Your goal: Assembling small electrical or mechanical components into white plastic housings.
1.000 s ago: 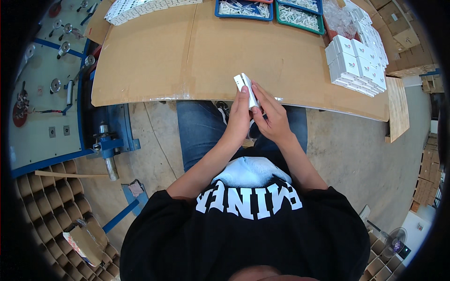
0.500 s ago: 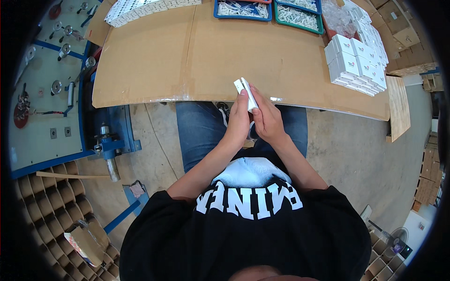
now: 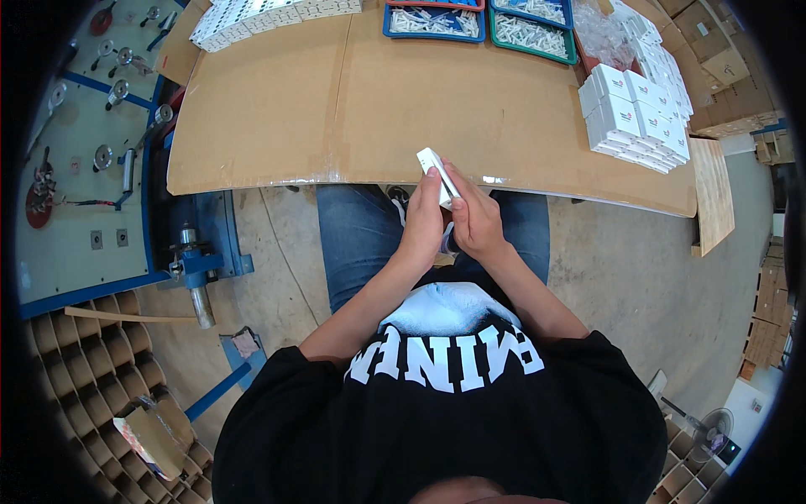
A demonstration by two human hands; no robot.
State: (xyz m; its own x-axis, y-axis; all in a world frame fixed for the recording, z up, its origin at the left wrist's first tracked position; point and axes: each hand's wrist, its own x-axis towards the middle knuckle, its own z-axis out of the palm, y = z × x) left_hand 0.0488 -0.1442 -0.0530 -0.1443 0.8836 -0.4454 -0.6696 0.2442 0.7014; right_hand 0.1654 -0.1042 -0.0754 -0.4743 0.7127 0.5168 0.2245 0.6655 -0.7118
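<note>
A small white box (image 3: pixel 430 160) is held between my two hands, at the near edge of the cardboard-covered table (image 3: pixel 403 109). My left hand (image 3: pixel 422 223) is closed along its left side, with the thumb lying on top. From the right, my right hand (image 3: pixel 478 220) wraps round it, fingers along the far side and thumb near its lower end. A thin dark gap runs lengthwise along the box. Palms and fingers hide much of it.
White boxes (image 3: pixel 634 118) stand stacked at the table's right, beside clear plastic bags (image 3: pixel 606 38). Blue (image 3: pixel 432 36) and green (image 3: pixel 533 50) trays of small white parts sit at the far edge. A row of white boxes (image 3: pixel 269 18) lies far left. Blue-framed equipment (image 3: pixel 197 252) stands left of the table.
Both hands have drawn slightly toward me with the white box. The box has turned a little, and its far end now looks like one block rather than two separated edges.
</note>
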